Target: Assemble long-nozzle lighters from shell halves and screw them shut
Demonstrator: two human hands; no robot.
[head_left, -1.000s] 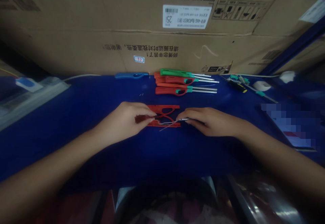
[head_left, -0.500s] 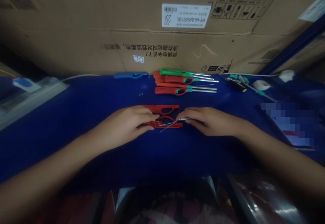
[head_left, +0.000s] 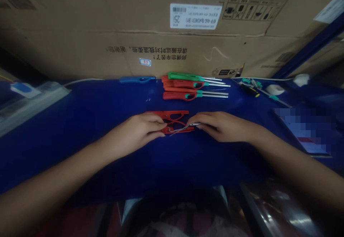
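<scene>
Two red lighter casing halves lie side by side on the blue table. My left hand (head_left: 146, 127) covers the left ends of both and is closed on the nearer casing half (head_left: 189, 129). The farther casing half (head_left: 184, 113) lies just beyond it, its trigger opening showing. My right hand (head_left: 220, 126) pinches a thin metal tube (head_left: 195, 124) at the right end of the nearer half. From the tube, thin wires (head_left: 177, 131) run left across that half towards my left fingertips. Whether the fingertips touch the wires cannot be made out.
Behind the hands lies a pile of lighters (head_left: 180, 96), red and green with metal tubes. A blue lighter casing (head_left: 137, 79) is left of it. Right are a screwdriver (head_left: 249, 90), a white roll (head_left: 275, 89) and a tablet-like screen (head_left: 303, 133). A cardboard box (head_left: 80, 50) walls the back.
Both hands stay almost in place. The nearer casing half has shifted and tilted slightly, and the wires sit a little closer over it. The view has moved slightly.
</scene>
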